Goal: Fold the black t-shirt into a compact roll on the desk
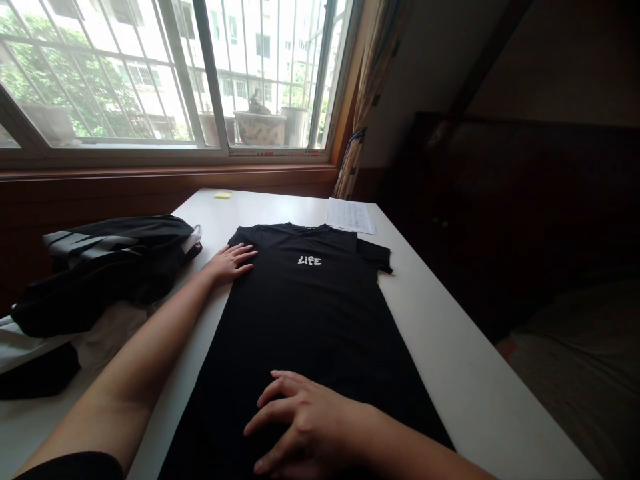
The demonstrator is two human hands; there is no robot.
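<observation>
Black T-shirt (300, 320) lay flat on a white table (435, 307) under two bare hands

And there was the left hand (231, 263), open, palm down, fingers spread over the shirt's edge by the shoulder! The neckline (307, 227) lay just beyond it and to its right, and white lettering (309, 261) crossed the chest beside those fingertips. Then the right hand (305, 420), much nearer the viewer, over the lower part of the shirt: open too, fingers apart and gently bent. Whether it met the cloth or hung just above was hard to tell against all that dark fabric. Far ahead of it, to the right, a short sleeve (376, 255) stuck out! Left of the left hand, a heap of clothes (115, 267), black, grey and white, crowded the forearm. Past that hand sat a small yellow note (223, 195); beyond it and well to its right, printed paper (351, 215). Ahead of both hands, a bright, barred window (165, 80) blazed, a patterned curtain (363, 100) at its right!
</observation>
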